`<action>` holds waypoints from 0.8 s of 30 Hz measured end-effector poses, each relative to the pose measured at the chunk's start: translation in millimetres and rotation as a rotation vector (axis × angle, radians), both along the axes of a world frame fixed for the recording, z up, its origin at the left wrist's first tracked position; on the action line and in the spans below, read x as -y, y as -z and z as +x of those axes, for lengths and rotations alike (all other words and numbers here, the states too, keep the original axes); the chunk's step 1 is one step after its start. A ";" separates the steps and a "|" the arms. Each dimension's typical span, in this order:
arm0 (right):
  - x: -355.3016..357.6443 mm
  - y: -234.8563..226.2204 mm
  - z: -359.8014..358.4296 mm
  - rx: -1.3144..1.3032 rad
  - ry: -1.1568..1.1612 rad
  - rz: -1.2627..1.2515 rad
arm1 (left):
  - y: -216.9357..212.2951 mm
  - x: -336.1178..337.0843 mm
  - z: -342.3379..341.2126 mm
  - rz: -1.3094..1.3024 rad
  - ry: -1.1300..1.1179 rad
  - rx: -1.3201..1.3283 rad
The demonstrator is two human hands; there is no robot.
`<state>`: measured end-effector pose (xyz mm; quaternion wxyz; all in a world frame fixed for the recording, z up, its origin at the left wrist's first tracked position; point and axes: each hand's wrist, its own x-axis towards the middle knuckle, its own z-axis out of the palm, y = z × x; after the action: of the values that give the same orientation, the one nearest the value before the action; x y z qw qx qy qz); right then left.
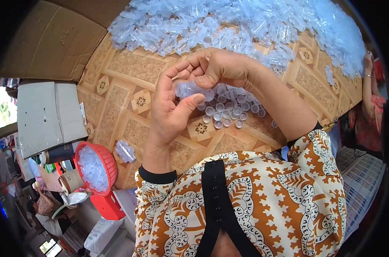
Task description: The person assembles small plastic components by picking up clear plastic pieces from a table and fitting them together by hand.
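Your left hand (171, 109) and right hand (222, 68) together pinch a clear plastic tube (193, 90), held just above the upright tubes (228, 112) standing on the patterned table (126, 98).

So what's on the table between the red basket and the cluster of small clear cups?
In the head view, between the red basket and the cups lie a small clear plastic bundle, then the left hand.

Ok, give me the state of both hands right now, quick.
Left hand: fingers curled, thumb pressed on the clear plastic tube.
Right hand: closed, pinching the same clear plastic tube at its top.
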<state>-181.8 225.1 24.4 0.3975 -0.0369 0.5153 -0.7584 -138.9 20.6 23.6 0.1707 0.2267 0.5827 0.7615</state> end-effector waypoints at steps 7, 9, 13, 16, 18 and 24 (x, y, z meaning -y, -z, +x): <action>18.6 -8.0 8.5 -0.122 0.190 0.097 | 4.8 -1.8 -0.9 -0.113 -0.122 -0.166; 22.3 -18.5 9.2 -0.114 0.215 0.229 | 3.2 -0.3 -2.4 -0.113 -0.150 -0.183; 25.0 -16.3 9.7 -0.268 0.261 0.239 | 14.3 -9.1 -5.7 -0.041 -0.260 -0.157; 22.0 -27.2 7.5 -0.351 0.172 0.443 | 20.7 -12.1 -5.1 -0.112 -0.257 -0.169; 18.3 -22.2 6.3 -0.358 0.189 0.378 | 21.1 -7.1 -1.4 -0.149 -0.222 -0.154; -12.7 5.0 -15.3 -1.366 0.526 1.203 | 14.6 23.4 24.7 -0.431 -0.607 -0.372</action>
<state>-197.1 237.8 19.5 -0.2213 -0.1444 0.9327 -0.2453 -114.2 -2.8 9.0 -0.1263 0.1374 0.7900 0.5840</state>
